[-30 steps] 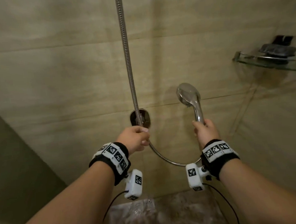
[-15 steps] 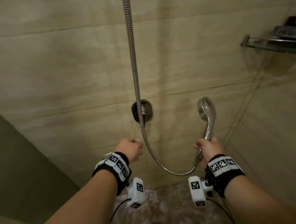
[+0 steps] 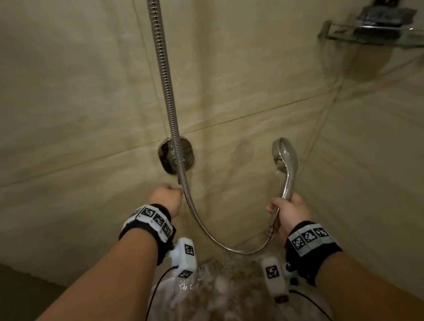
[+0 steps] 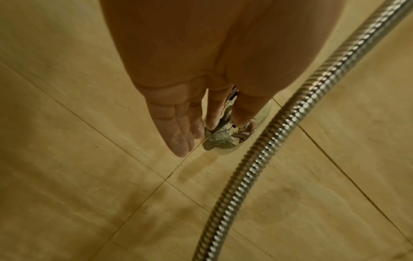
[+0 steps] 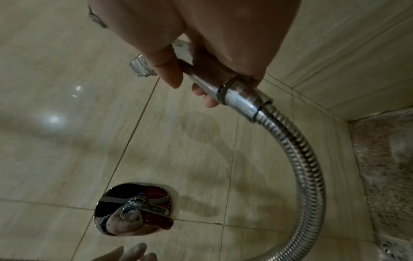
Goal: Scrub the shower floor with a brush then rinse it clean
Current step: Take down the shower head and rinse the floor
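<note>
My right hand [image 3: 290,212] grips the handle of the chrome shower head [image 3: 285,156], which stands upright near the wall corner. The right wrist view shows those fingers [image 5: 170,70] wrapped round the handle [image 5: 236,95] just above the hose joint. My left hand [image 3: 167,196] hovers just below the round chrome valve [image 3: 176,157]. It holds nothing, and its fingers [image 4: 178,137] reach loosely toward the valve [image 4: 223,139]. The speckled shower floor [image 3: 214,296] below my arms looks wet and foamy. No brush is in view.
The ribbed metal hose [image 3: 167,88] hangs down the beige tiled wall and loops to the handle. A glass corner shelf [image 3: 377,36] with a dark item sits high on the right. A floor drain [image 5: 393,247] lies by the wall.
My left hand has dropped away from the valve to just below it. My right hand has lowered the shower head and moved it right, toward the corner.
</note>
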A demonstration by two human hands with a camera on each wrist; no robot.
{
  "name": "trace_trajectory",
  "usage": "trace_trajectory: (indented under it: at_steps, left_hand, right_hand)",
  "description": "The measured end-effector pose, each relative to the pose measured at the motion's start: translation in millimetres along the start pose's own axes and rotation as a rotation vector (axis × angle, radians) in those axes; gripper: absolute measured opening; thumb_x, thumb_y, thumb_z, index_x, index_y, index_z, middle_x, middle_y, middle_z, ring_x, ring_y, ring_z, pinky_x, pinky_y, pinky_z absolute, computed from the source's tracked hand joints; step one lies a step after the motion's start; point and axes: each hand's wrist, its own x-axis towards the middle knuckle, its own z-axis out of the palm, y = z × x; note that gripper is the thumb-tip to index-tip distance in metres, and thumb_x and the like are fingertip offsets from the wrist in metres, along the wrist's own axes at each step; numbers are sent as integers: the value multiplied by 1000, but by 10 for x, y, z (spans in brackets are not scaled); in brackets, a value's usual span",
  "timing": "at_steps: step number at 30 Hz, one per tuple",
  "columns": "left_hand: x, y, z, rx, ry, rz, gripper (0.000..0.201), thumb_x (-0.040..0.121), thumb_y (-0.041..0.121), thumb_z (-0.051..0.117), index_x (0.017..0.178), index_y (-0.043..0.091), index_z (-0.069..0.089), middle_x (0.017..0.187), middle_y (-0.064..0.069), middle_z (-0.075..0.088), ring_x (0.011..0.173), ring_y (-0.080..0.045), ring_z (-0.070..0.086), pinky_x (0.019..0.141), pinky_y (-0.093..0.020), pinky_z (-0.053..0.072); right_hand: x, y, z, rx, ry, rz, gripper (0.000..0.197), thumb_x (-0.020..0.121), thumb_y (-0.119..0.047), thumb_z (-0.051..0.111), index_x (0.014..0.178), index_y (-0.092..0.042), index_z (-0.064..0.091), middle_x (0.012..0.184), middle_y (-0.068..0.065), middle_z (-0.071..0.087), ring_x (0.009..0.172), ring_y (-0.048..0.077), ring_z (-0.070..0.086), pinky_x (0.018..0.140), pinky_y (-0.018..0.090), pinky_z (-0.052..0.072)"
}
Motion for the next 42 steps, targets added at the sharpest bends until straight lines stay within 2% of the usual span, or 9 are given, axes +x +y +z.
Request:
trace_trajectory:
  at_steps: [6,13,15,21,27,30,36,39,42]
  left_hand:
    - [158,153,50,59,-93,-14,40,96,11,59,135,7,53,96,-16,63,93,-36,66,92,-57,57]
    - [243,210,112,194,-84,41,7,97,11,56,99,9,62,109,-26,67,98,-39,68,90,-56,57]
    - [274,214,102,249,-66,52,17,97,9,55,110,1,64,120,-26,65,104,-37,66,94,-52,56]
    - [360,243,107,406,-117,119,16,95,23,61,86,10,61,105,-16,68,95,-34,65,91,-45,56]
    - [360,279,150,597,-52,88,33,102,5,52,132,-9,55,132,-27,59,122,-39,59,95,-37,48]
    - [352,316,137,629,-99,120,32,106,7,46,134,-3,56,138,-20,57,125,-33,57,99,-32,45]
    - [423,313,124,701,-65,146,40,99,3,59,138,-6,51,137,-25,57,95,-25,62,57,-12,45]
    - [468,292,143,740,-72,129,41,99,2,59,138,-8,50,138,-26,56,125,-37,57,92,-34,46]
    - [586,289,199,774,-124,164,34,107,10,45,132,-11,56,135,-28,58,124,-40,56,99,-40,44]
  right_hand:
    - [82,-9,-43,22,39,-17,19,72,-15,65,88,-18,56,71,8,65,74,31,62,72,46,47]
    - [202,31,-113,51,42,-1,31,61,-24,64,90,-20,55,65,2,65,74,30,63,72,47,49]
    - [209,36,-106,62,34,-4,30,65,-23,64,93,-19,54,59,-2,65,74,30,63,72,47,48]
    - [177,47,-18,58,18,-32,32,61,-24,62,90,-16,54,57,0,63,73,29,63,69,42,44]
    - [207,74,33,17,20,-57,36,57,-21,60,91,-12,56,64,8,64,73,31,62,64,41,45]
    - [235,85,32,1,24,-55,35,57,-21,61,91,-15,58,58,-1,64,74,33,63,69,51,53]
    - [231,103,72,-4,43,-17,28,68,-19,64,96,-20,57,68,5,67,81,33,68,66,40,45]
    - [232,146,59,-15,53,3,20,78,-13,65,97,-17,59,72,8,68,73,29,62,65,38,45]
    - [226,193,72,-11,48,26,31,66,-23,64,95,-16,59,75,9,70,66,27,56,63,38,43]
